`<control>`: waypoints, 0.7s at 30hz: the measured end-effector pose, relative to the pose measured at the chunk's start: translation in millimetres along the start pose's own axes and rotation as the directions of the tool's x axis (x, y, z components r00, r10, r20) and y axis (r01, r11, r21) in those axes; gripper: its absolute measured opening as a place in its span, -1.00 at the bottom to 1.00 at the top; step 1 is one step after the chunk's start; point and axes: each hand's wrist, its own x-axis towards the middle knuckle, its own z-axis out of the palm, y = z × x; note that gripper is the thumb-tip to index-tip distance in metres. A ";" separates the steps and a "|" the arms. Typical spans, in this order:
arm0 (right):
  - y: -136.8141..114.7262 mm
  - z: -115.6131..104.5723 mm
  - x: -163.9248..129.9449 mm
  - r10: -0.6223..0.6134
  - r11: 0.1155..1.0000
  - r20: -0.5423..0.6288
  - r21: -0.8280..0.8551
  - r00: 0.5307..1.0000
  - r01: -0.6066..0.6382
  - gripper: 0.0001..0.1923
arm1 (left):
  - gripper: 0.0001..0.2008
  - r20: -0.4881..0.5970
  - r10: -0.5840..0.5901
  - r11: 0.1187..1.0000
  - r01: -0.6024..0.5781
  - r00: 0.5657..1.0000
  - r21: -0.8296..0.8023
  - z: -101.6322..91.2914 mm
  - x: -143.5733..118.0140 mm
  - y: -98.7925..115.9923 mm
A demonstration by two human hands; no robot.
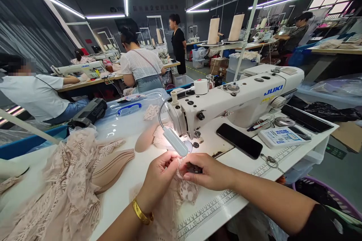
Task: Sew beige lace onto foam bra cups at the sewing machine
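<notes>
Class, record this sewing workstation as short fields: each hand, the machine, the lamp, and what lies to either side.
Left hand: pinches pale pink patterned lace fabric; yellow-gold metal bracelet on the wrist
Right hand: grips the same lace; a dark object in its grasp is unclear
Machine: long white JUKI sewing machine, beyond the hands
Lamp: slim grey lamp on a flexible metal neck
Left side: heaped pale pink lace cloth, beige layered moulded cups
Right side: flat black rectangular smartphone

The lace (188, 192) is sheer, openwork cloth. The sewing machine (226, 102) has a smooth, glossy casing; the phone (239, 140) looks sleek and shiny, the bangle (138, 210) polished metal.
</notes>
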 end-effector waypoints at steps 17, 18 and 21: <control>6.5 -8.2 -1.4 0.212 0.976 -0.101 -0.031 0.972 -0.216 -0.72 | -0.59 0.163 -0.119 0.905 0.175 0.979 -0.388 6.4 2.6 -10.2; 6.9 -8.6 -0.3 0.218 0.976 -0.089 -0.003 0.972 -0.219 -0.71 | -0.61 0.170 -0.119 0.906 0.177 0.978 -0.384 6.5 1.8 -9.3; 7.5 -9.6 1.8 0.262 0.964 -0.087 0.075 0.961 -0.256 -0.65 | -0.64 0.162 -0.147 0.908 0.198 0.976 -0.370 6.3 1.0 -9.9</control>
